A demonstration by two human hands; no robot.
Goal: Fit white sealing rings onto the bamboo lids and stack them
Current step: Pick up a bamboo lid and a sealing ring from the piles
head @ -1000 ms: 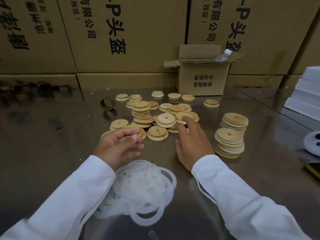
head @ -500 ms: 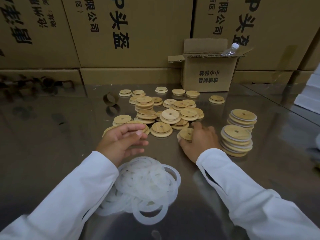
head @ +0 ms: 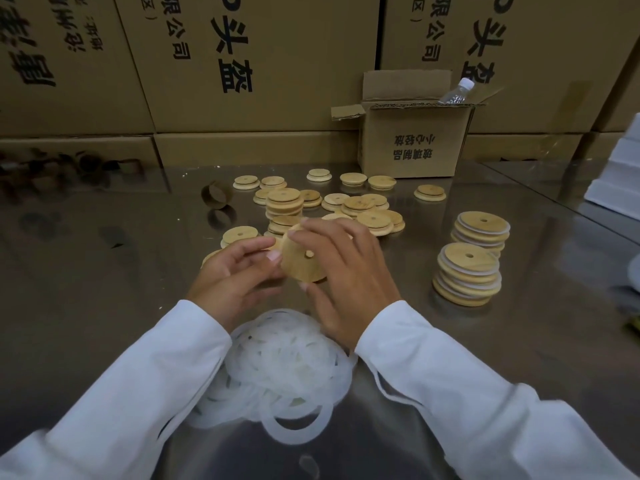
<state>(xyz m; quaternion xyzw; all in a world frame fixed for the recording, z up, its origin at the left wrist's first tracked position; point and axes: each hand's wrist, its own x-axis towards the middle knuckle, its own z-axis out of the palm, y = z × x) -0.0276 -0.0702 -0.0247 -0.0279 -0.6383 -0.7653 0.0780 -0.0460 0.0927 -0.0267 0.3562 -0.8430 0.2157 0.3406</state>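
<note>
Above the bench [head: 104,271], between the hands, a smooth round bamboo lid [head: 301,263] is gripped on edge by the right hand [head: 346,282], its holed face turned nearward; the left hand [head: 232,275] is curled beside its rim, whether gripping cannot be told. Limp white rings [head: 287,362] are heaped just below both wrists

Two hands [head: 235,275] [head: 349,282], one held lid [head: 300,269], two stacks [head: 467,273] [head: 483,233] (ringed), one bottle [head: 455,92]
</note>
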